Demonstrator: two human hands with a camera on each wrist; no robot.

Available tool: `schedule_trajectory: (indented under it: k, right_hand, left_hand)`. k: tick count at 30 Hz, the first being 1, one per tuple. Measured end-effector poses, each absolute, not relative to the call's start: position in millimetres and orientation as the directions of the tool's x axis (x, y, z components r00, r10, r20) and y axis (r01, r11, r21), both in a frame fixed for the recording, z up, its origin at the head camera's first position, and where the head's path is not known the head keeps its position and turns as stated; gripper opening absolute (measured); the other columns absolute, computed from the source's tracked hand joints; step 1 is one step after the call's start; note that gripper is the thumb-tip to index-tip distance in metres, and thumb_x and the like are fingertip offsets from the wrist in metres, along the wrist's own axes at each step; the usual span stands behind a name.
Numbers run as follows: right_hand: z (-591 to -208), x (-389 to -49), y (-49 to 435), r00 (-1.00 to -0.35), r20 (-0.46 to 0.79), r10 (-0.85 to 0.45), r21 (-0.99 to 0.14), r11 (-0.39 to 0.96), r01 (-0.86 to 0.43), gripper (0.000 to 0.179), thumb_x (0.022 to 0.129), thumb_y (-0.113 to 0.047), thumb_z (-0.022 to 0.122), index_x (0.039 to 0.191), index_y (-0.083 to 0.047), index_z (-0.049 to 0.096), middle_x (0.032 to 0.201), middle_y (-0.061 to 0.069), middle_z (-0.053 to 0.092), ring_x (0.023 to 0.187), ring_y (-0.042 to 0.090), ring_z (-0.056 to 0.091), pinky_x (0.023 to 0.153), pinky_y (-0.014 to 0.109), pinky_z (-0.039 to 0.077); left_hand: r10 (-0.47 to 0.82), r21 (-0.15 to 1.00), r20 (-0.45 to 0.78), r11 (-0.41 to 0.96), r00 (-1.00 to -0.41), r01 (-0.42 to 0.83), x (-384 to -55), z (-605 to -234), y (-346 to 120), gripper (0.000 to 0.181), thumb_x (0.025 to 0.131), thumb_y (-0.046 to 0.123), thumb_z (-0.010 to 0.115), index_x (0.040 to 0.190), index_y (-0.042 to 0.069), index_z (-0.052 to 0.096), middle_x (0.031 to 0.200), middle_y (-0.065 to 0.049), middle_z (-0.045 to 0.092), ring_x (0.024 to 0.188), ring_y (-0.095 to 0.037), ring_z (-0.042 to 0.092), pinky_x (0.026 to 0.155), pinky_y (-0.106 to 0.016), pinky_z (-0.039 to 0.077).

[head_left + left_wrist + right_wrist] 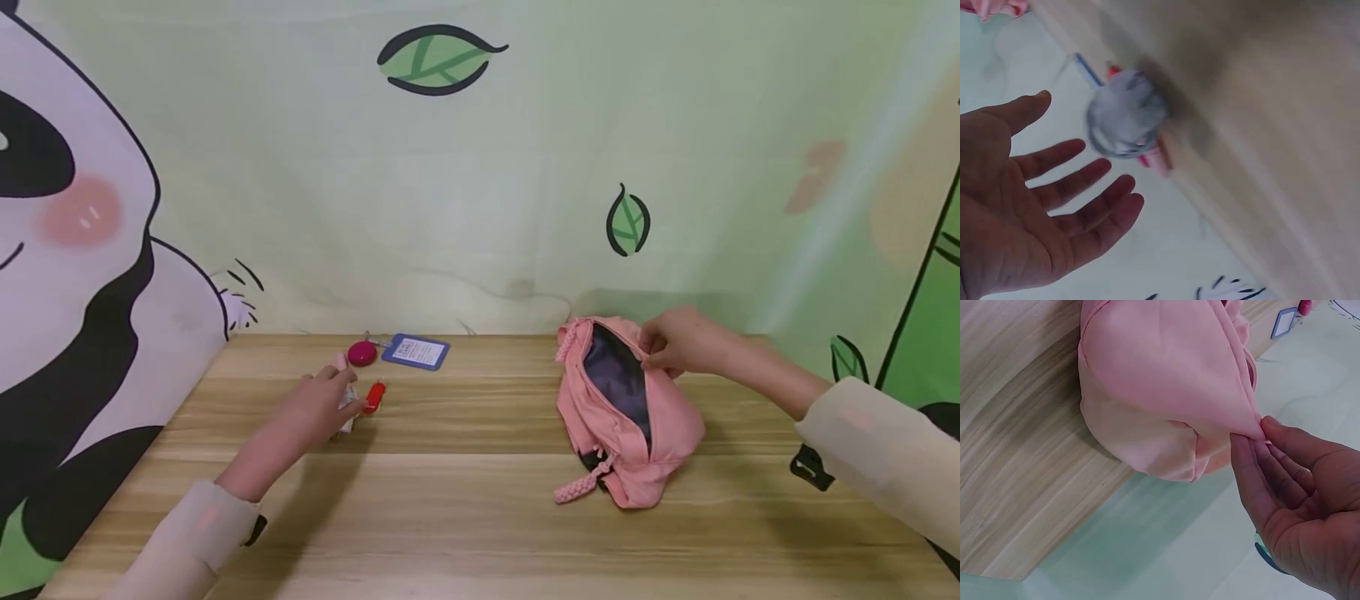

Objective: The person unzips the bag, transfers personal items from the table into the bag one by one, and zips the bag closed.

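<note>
A pink zippered bag rests on the right of the wooden table, its unzipped mouth exposing a dark lining. Thumb and fingers of my right hand pinch the fabric at the mouth's far right edge; the right wrist view shows this pinched corner pulled to a point. On the left, my left hand hovers with spread fingers over a roundish grey item, blurred in the left wrist view. A slim pale pink item lies partly hidden beneath that hand. Close to the fingertips is a small red object.
Behind the left hand lie a round dark pink case and a blue-framed card holder. A braided pink zipper pull hangs from the bag onto the table. A printed cloth backdrop rises along the table's back edge.
</note>
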State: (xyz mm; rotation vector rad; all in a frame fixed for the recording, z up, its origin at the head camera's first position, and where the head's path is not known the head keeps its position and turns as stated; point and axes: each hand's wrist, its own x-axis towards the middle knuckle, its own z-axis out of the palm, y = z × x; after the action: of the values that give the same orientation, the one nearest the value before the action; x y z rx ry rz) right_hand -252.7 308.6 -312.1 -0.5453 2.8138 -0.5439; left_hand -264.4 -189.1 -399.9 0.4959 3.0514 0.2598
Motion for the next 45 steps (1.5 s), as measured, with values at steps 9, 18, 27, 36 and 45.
schedule_trajectory:
  k: [9,18,27,36,45]
  right_hand:
    - [-312,-251,308,-0.908,-0.151,-0.391,-0.421,0.857,-0.299,0.008,0.089,-0.003,0.073,0.087,-0.001,0.066,0.077,0.005,0.072,0.063,0.015,0.070,0.059,0.029,0.058]
    - [-314,-251,306,-0.908,-0.142,-0.395,-0.388,0.866,-0.316,0.007,0.091,-0.005,0.072,0.087,-0.002,0.066,0.075,0.003,0.072,0.060,0.012,0.068,0.058,0.027,0.056]
    - [-314,-252,305,-0.905,-0.142,-0.400,-0.374,0.869,-0.325,0.010,0.092,-0.004,0.072,0.084,-0.004,0.065,0.074,0.001,0.070,0.058,0.011,0.065,0.056,0.027,0.054]
    - [-312,-251,309,-0.905,-0.136,-0.402,-0.402,0.858,-0.321,0.009,0.092,-0.003,0.072,0.087,-0.001,0.065,0.075,0.004,0.072,0.060,0.013,0.068,0.057,0.028,0.056]
    - [-314,-252,309,-0.907,-0.130,-0.400,-0.395,0.860,-0.323,0.009,0.091,-0.003,0.072,0.085,-0.002,0.065,0.075,0.003,0.072,0.059,0.012,0.068,0.057,0.027,0.056]
  left_hand:
    - [0.263,0.268,-0.002,0.930,-0.965,0.253,-266,-428,-205,0.062,0.089,0.027,0.079,0.135,-0.005,0.052,0.119,-0.033,0.056,0.085,-0.037,0.062,0.071,-0.051,0.059]
    - [0.269,0.372,0.072,0.886,-0.960,0.276,-268,-436,-201,0.058,0.084,0.009,0.080,0.131,-0.009,0.051,0.113,-0.035,0.056,0.085,-0.038,0.062,0.073,-0.054,0.058]
    - [0.296,0.384,0.167,0.859,-0.941,0.338,-261,-424,-187,0.054,0.083,0.007,0.079,0.128,-0.004,0.051,0.118,-0.033,0.059,0.086,-0.038,0.065,0.069,-0.051,0.059]
    - [0.427,0.340,0.247,0.802,-0.870,0.491,-250,-410,-144,0.046,0.082,0.008,0.082,0.122,-0.002,0.060,0.118,-0.024,0.061,0.089,-0.031,0.064,0.077,-0.048,0.058]
    - [0.497,0.329,0.194,0.779,-0.846,0.534,-250,-402,-112,0.050,0.085,0.012,0.083,0.128,0.003,0.061,0.126,-0.020,0.059,0.097,-0.030,0.064,0.083,-0.047,0.058]
